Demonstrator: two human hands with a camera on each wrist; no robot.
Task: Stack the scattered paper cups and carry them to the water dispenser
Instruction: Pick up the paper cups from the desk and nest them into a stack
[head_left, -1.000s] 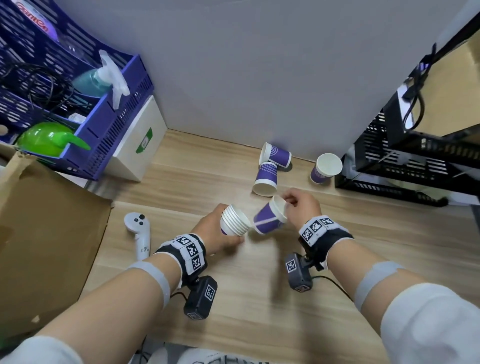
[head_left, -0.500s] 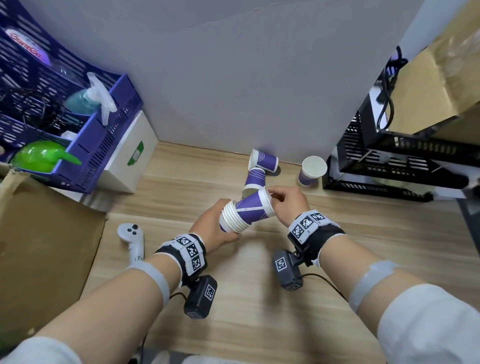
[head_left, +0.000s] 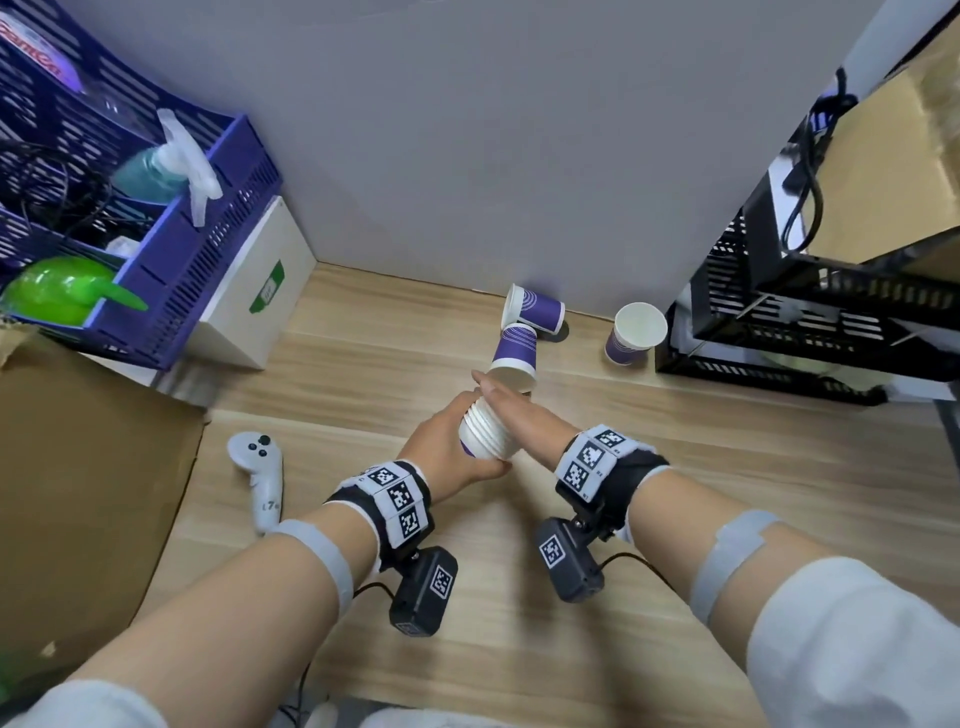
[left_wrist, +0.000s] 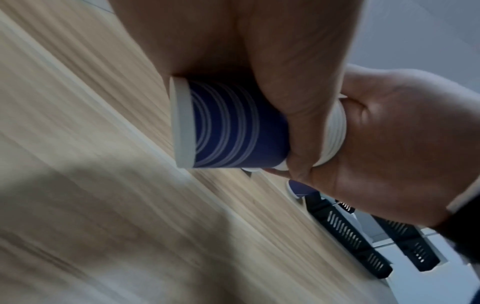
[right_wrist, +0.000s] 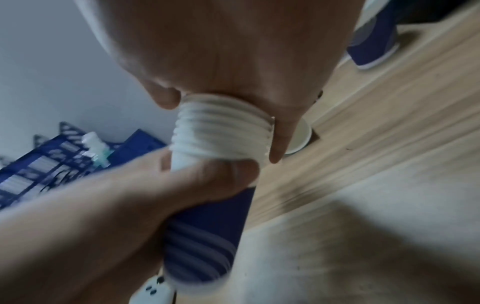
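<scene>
A wooden table (head_left: 649, 467) runs up to a grey wall (head_left: 493, 130), with a cardboard box (head_left: 78, 478) at its left edge and a blue crate (head_left: 171, 260) behind that, the crate holding a spray bottle (head_left: 171, 166) and something green (head_left: 62, 288). A white box (head_left: 254, 296) stands beside the crate, and a black rack (head_left: 810, 322) fills the right side. Both forearms reach in from below, each with a tagged band and a small camera at the wrist. The left hand (head_left: 441, 447) is wrapped around a stack (head_left: 488, 434) of nested purple-and-white cups, held off the table near its middle and tilted, its mouth turned toward the right hand (head_left: 524, 415). That hand lies flat with straight fingers, palm pressed over the mouth of the stack; the right wrist view shows the many white rims (right_wrist: 223, 131) packed just under the palm. In the left wrist view the stack's purple base (left_wrist: 233, 127) pokes out past the thumb. A white controller (head_left: 257, 467) lies on the table to the left of the hands. Three loose cups sit farther back: one upside down (head_left: 514, 351) just beyond the right fingertips, one on its side (head_left: 535, 312) touching it near the wall, and one tilted with its mouth up (head_left: 636, 332) next to the rack.
</scene>
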